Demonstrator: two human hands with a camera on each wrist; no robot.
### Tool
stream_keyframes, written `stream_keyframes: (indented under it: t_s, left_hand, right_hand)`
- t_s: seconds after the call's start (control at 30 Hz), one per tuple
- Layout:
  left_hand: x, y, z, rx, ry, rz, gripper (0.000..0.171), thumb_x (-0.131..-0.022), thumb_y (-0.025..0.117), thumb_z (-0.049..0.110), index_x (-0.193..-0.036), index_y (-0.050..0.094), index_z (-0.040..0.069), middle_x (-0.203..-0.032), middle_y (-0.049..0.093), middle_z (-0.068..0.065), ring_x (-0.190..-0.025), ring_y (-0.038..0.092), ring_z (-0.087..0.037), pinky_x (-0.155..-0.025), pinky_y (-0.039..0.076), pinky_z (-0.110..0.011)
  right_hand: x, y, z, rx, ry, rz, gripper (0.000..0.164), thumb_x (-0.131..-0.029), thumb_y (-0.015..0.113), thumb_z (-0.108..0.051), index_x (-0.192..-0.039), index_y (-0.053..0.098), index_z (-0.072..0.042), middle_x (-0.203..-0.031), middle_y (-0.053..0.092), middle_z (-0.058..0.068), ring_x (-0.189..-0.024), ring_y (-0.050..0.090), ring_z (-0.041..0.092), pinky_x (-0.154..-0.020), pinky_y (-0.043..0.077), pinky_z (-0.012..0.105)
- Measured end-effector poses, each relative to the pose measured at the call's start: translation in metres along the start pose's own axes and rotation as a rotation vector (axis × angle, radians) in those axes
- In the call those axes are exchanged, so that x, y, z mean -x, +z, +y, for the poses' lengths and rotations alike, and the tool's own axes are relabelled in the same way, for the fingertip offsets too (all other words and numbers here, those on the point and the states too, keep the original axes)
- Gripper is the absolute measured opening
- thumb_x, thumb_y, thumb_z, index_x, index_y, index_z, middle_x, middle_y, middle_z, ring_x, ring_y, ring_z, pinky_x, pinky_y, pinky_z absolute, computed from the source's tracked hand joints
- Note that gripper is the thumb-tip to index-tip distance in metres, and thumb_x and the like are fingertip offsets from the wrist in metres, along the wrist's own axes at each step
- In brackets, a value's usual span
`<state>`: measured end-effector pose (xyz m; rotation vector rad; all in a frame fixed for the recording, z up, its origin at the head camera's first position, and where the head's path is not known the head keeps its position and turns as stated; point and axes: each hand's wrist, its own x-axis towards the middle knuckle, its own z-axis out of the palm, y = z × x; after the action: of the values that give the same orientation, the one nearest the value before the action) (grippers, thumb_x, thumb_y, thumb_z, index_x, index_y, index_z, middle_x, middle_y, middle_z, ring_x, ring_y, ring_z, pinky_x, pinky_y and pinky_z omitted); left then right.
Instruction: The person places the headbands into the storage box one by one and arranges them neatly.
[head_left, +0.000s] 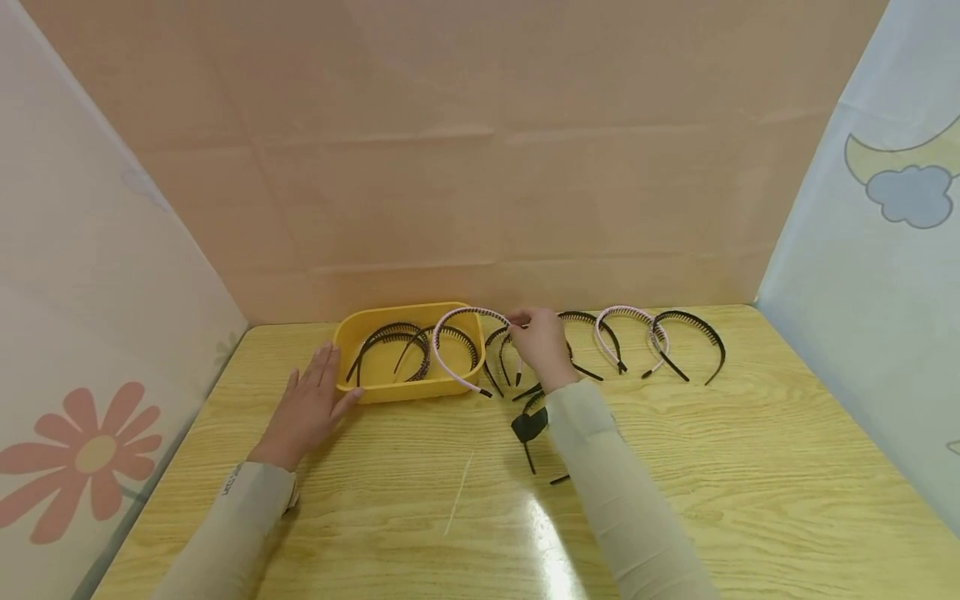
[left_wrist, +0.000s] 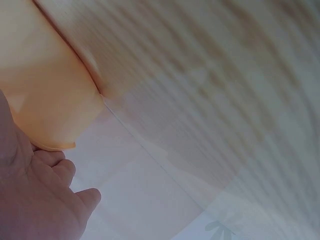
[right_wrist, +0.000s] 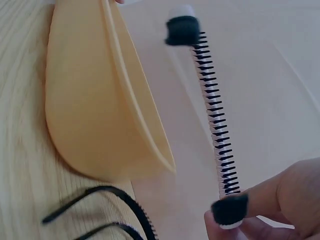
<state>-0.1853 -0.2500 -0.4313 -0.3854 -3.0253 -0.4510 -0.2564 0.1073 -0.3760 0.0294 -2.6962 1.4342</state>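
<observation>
Several dark toothed headbands (head_left: 429, 354) lie in a yellow plastic bin (head_left: 408, 392). My left hand (head_left: 306, 410) rests against the bin's left end, fingers straight along the rim; the left wrist view shows the fingers (left_wrist: 56, 162) at the yellow wall. Near one end, my right hand (head_left: 542, 343) pinches a pink headband (head_left: 442, 360) with black tips and dark inner teeth. The band hangs over the bin's right end in the head view. In the right wrist view the thumb and fingers grip beside one black tip (right_wrist: 230, 210), and the band rises above the rim.
Right of the bin lie more black headbands (head_left: 693, 322) and a pink one (head_left: 624, 309) on the wooden table (head_left: 390, 500). A headband with a black bow (head_left: 529, 425) lies by the right sleeve, which partly covers another band. A beige sheet (head_left: 480, 167) stands behind.
</observation>
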Motion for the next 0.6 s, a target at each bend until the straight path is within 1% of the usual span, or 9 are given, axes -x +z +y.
stream_keyframes:
  t_s: [0.13,0.3,0.43,0.6]
  left_hand:
    - [0.000,0.001,0.000,0.002,0.001,0.004,0.089,-0.106,0.043,0.053,-0.160,0.005,-0.006,-0.166,0.007,-0.028,-0.153,0.009,-0.045,-0.117,0.010,-0.070]
    - [0.000,0.001,0.000,-0.008,0.000,0.007,0.089,-0.106,0.042,0.054,-0.160,0.005,-0.006,-0.166,0.008,-0.028,-0.153,0.010,-0.045,-0.117,0.011,-0.070]
    - [0.000,0.002,0.000,-0.002,-0.001,0.012,0.089,-0.106,0.042,0.055,-0.160,0.006,-0.006,-0.166,0.008,-0.028,-0.152,0.010,-0.046,-0.117,0.011,-0.070]
    - [-0.001,0.002,-0.002,-0.001,-0.008,-0.002,0.090,-0.106,0.042,0.055,-0.160,0.003,-0.006,-0.166,0.006,-0.028,-0.153,0.008,-0.045,-0.117,0.009,-0.069]
  right_hand:
    - [-0.008,0.009,-0.005,-0.038,0.005,0.003,0.023,-0.098,0.062,-0.002,-0.117,0.075,-0.004,-0.109,0.071,0.016,-0.086,0.071,0.030,-0.065,0.056,0.034]
    - [-0.016,0.022,-0.014,-0.067,0.017,0.028,0.021,-0.097,0.063,0.001,-0.114,0.075,-0.001,-0.105,0.070,0.017,-0.092,0.069,0.031,-0.072,0.057,0.036]
    - [-0.022,0.034,-0.020,-0.075,0.034,0.077,0.020,-0.095,0.063,0.003,-0.109,0.076,0.002,-0.103,0.072,0.018,-0.094,0.068,0.031,-0.075,0.057,0.038]
    - [-0.028,0.049,-0.024,-0.101,0.062,0.148,0.018,-0.092,0.065,0.003,-0.105,0.078,0.002,-0.100,0.074,0.018,-0.093,0.070,0.032,-0.079,0.058,0.040]
